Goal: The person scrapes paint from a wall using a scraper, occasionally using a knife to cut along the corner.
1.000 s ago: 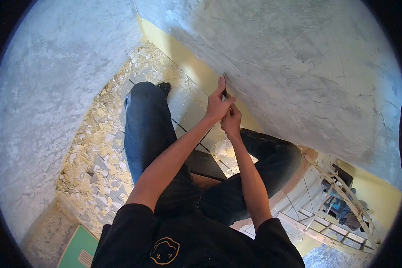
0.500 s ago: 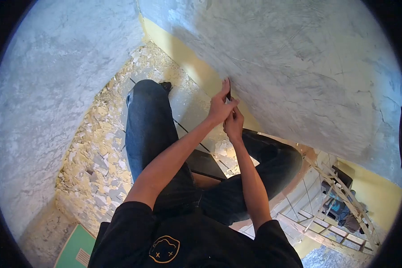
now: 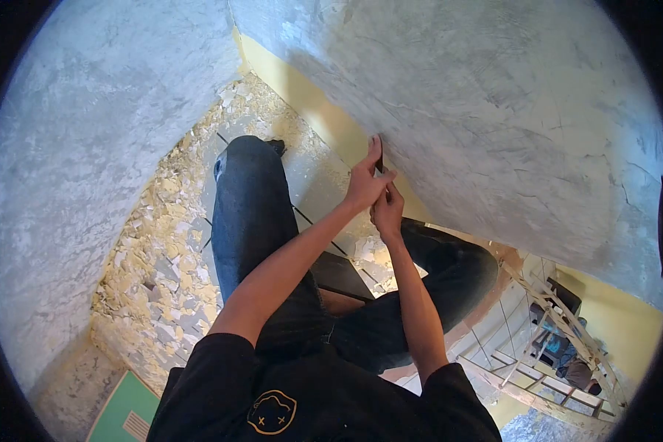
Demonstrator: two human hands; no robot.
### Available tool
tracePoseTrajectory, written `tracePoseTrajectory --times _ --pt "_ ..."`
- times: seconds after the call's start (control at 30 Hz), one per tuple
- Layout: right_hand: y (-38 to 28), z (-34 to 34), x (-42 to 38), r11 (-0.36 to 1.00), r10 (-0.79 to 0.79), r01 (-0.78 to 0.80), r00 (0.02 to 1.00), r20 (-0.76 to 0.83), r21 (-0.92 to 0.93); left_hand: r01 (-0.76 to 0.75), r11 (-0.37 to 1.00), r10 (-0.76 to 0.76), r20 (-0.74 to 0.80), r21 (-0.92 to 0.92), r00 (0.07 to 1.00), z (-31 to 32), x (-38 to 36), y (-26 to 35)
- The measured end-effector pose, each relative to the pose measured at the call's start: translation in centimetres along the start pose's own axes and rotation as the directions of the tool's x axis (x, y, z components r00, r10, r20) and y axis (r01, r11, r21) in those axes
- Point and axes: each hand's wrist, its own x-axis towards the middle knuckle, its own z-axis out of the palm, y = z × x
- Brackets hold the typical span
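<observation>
Low against the wall (image 3: 479, 125), where bare grey surface meets a yellow painted strip (image 3: 331, 121), both my hands are together on a thin dark scraper (image 3: 380, 163). My left hand (image 3: 366, 183) is closed on its upper part, with fingers stretched up along the wall. Just below, my right hand (image 3: 387, 210) wraps round the lower end. Most of the tool is hidden by the fingers, so its exact shape is hard to make out.
Paint flakes (image 3: 155, 272) cover the floor on the left, below another grey wall (image 3: 88, 132). My bent knees (image 3: 250, 191) frame the work spot. A green board (image 3: 125, 409) lies at lower left. A wooden ladder (image 3: 560, 317) and a dark pile of things stand at lower right.
The view has shifted slightly, and my hands with the scraper sit a little lower in it. Both hands keep the same grip.
</observation>
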Motion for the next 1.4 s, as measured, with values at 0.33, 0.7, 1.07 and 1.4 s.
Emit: tracePoseTrajectory --times 0.33,0.7,1.07,1.4 --pt "-0.8 1.8 2.9 0.993 0.039 -0.033 0.998 0.055 -0.114 0.102 0.992 -0.109 -0.107 -0.074 0.988 -1.4 2.3 -0.3" --pt "-0.8 0.1 1.4 0.992 0.111 -0.111 0.994 0.002 -0.054 -0.013 0.999 0.015 -0.035 0.047 0.999 0.3 0.4 -0.5" --pt "-0.7 -0.1 -0.2 0.996 0.091 -0.091 0.996 -0.024 -0.004 0.109 0.993 -0.110 0.021 0.052 0.994 -0.1 0.2 1.2" --pt "-0.7 0.6 1.0 0.995 0.084 -0.082 0.996 0.037 -0.053 -0.043 0.997 0.050 -0.111 0.066 0.993 -0.6 1.1 -0.4"
